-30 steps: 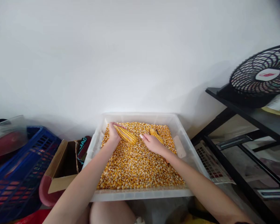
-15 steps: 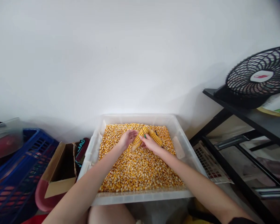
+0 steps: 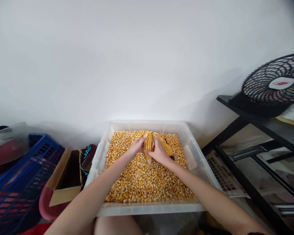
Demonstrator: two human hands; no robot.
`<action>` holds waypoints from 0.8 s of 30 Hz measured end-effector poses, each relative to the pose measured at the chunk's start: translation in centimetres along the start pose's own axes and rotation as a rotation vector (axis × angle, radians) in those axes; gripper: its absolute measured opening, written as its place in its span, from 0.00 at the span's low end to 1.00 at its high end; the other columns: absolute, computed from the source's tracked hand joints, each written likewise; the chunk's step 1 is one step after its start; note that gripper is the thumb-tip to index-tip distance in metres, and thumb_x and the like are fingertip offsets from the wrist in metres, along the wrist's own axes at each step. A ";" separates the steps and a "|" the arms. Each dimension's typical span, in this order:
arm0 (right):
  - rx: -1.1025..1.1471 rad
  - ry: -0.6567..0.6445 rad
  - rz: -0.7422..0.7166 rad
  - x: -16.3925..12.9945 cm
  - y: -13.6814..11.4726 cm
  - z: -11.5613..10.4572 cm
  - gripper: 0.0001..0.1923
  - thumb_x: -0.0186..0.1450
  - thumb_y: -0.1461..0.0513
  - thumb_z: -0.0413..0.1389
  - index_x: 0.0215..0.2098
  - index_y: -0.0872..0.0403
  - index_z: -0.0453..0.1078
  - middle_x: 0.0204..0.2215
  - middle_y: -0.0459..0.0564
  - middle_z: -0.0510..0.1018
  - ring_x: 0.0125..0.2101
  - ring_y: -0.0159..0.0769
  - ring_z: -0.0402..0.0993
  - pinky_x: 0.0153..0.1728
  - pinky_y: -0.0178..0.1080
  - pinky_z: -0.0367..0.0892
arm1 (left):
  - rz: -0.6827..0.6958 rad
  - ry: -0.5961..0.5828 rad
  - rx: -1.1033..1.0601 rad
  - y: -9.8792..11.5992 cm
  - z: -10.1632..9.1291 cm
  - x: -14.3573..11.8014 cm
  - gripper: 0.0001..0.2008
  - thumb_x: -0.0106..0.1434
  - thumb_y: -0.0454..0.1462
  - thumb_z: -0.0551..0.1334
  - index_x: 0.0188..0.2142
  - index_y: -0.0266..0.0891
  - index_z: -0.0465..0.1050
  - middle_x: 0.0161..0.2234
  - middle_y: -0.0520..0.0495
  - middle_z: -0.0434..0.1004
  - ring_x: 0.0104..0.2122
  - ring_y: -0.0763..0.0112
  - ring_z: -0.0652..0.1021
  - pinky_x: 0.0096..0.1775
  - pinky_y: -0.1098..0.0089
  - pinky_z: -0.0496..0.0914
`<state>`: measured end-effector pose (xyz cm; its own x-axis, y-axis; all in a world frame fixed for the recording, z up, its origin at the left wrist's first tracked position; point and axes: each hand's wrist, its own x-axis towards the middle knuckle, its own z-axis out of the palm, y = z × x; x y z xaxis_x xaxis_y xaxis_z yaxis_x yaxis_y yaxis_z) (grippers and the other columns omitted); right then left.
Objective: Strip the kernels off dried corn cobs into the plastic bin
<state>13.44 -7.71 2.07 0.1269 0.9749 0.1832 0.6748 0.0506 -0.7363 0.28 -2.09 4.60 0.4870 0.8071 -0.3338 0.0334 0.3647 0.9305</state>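
Observation:
An ear of corn (image 3: 148,143), its yellow kernels in rows and its pale tip pointing down towards me, is held between my two hands above the loose kernels. My left hand (image 3: 138,146) closes on its left side with the fingers. From the right, my right hand (image 3: 160,152) grips it, thumb across the lower part. A thin dark tool with a green part (image 3: 154,142) shows at the right fingers; its exact kind is unclear. Behind the right hand lies a second ear of corn (image 3: 167,147), partly hidden, with something black beside it.
Loose corn kernels (image 3: 147,186) fill a translucent plastic tub (image 3: 150,209). To the left are a cardboard box (image 3: 65,195), a pink basin (image 3: 45,204) and a blue crate (image 3: 26,176). A black fan (image 3: 279,81) stands on a black rack (image 3: 237,112) at right.
My left hand has gone from open beside the ear of corn to closed on it. The ear has turned from slanted to nearly upright in view. The view has shifted slightly.

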 end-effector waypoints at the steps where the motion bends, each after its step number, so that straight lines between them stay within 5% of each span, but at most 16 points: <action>1: -0.019 -0.009 -0.079 -0.3 -0.6 0.0 0.22 0.51 0.54 0.58 0.38 0.54 0.56 0.31 0.47 0.66 0.30 0.35 0.66 0.29 0.37 0.61 | 0.011 0.003 -0.032 0.0 -0.2 0.1 0.26 0.51 0.55 0.56 0.37 0.36 0.70 0.32 0.44 0.75 0.30 0.68 0.74 0.30 0.71 0.66; 5: -0.064 -0.109 -0.259 -1.3 -2.9 -0.7 0.17 0.58 0.53 0.53 0.39 0.54 0.57 0.30 0.47 0.67 0.30 0.34 0.65 0.29 0.35 0.59 | 0.122 0.085 -0.156 -0.6 -0.9 0.8 0.20 0.50 0.50 0.60 0.33 0.35 0.70 0.26 0.48 0.74 0.26 0.70 0.73 0.30 0.71 0.66; 10: -0.159 -0.155 -0.171 -1.0 -3.8 -2.9 0.16 0.68 0.56 0.35 0.33 0.53 0.60 0.22 0.44 0.68 0.22 0.30 0.63 0.24 0.33 0.51 | 0.080 0.023 -0.234 -0.7 -2.2 1.4 0.15 0.52 0.47 0.58 0.28 0.35 0.69 0.20 0.49 0.72 0.23 0.70 0.73 0.28 0.71 0.66; 17: -0.381 -0.180 -0.244 -0.5 -3.5 -4.7 0.16 0.67 0.56 0.41 0.30 0.54 0.65 0.21 0.46 0.71 0.22 0.29 0.64 0.24 0.33 0.48 | 0.066 0.061 -0.189 0.3 -3.3 1.3 0.16 0.53 0.48 0.55 0.23 0.36 0.67 0.17 0.50 0.70 0.18 0.71 0.71 0.25 0.70 0.66; 24: -0.394 -0.169 -0.302 -0.7 -3.4 -4.0 0.18 0.67 0.56 0.40 0.30 0.54 0.67 0.24 0.48 0.74 0.24 0.30 0.67 0.26 0.33 0.50 | 0.227 0.195 0.050 0.0 -3.0 1.2 0.16 0.51 0.47 0.57 0.24 0.35 0.70 0.20 0.50 0.71 0.21 0.72 0.71 0.27 0.72 0.65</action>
<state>13.97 -9.41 7.06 -0.2130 0.9524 0.2179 0.8895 0.2813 -0.3599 -1.73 0.22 3.78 0.3099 0.9412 -0.1345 -0.0122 0.1454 0.9893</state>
